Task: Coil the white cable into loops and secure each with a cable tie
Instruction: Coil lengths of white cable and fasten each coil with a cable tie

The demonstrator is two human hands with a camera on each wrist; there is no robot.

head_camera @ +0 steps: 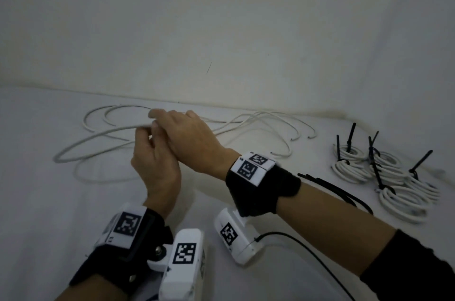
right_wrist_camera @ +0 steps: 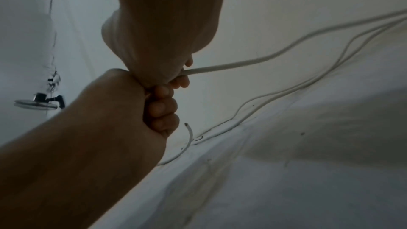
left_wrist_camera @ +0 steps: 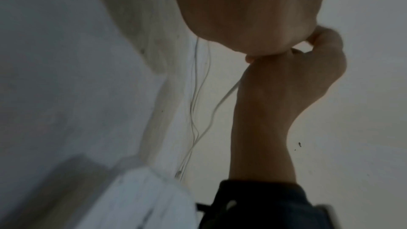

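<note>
1. My right hand (head_camera: 187, 138) is raised over the white sheet (head_camera: 37, 202), back up, fingers curled round the white cable (head_camera: 98, 137). Rt wrist view confirms it: cable leaves that fist sideways.
2. My left hand (head_camera: 154, 165) sits just below and touching the right, fingers curled in. Thumb and forefinger meet at the cable by the right fingertips; looks like a pinch, exact contact blurred.
3. Cable: thin, round, white, no kinks seen. From my hands one big loose loop runs out to the left, w/ smaller arcs behind it.
4. More strands trail right across the sheet toward the wall (head_camera: 221, 17); several cut ends lie loose there, well apart from my hands.
5. Finished coils (head_camera: 384, 177): a cluster of small tight white bundles at far right, each cinched w/ a black tie, tails sticking up.
6. Spare black ties (head_camera: 344, 192) lie flat between my right forearm and those coils.
7. Wrist straps on both arms carry black-and-white marker tags.
</note>
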